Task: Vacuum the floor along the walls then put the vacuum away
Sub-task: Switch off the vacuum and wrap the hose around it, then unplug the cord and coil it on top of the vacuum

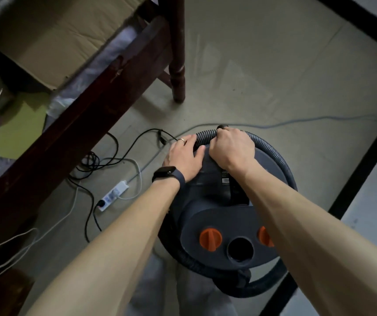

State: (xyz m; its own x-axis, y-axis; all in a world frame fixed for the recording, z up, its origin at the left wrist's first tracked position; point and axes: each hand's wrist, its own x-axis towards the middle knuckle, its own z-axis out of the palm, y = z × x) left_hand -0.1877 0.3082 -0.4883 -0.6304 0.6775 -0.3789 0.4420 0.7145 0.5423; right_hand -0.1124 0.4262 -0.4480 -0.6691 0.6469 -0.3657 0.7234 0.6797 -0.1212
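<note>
On top of the vacuum (215, 215), the right hand (231, 147) squeezes the bendy hose (272, 149); the left hand (184, 156) lies flat, its grip loose.

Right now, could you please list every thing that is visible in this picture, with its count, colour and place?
round canister vacuum cleaner: one, dark blue with orange knobs, on the floor at centre
ribbed vacuum hose: one, dark, looped around the vacuum
white power strip: one, floor, left of the vacuum
black cables: several, floor by the strip
dark wooden furniture: one, upper left
cardboard box: one, brown, upper left
left hand: fingers resting on the vacuum top, beside the hose
right hand: gripping the hose
</note>
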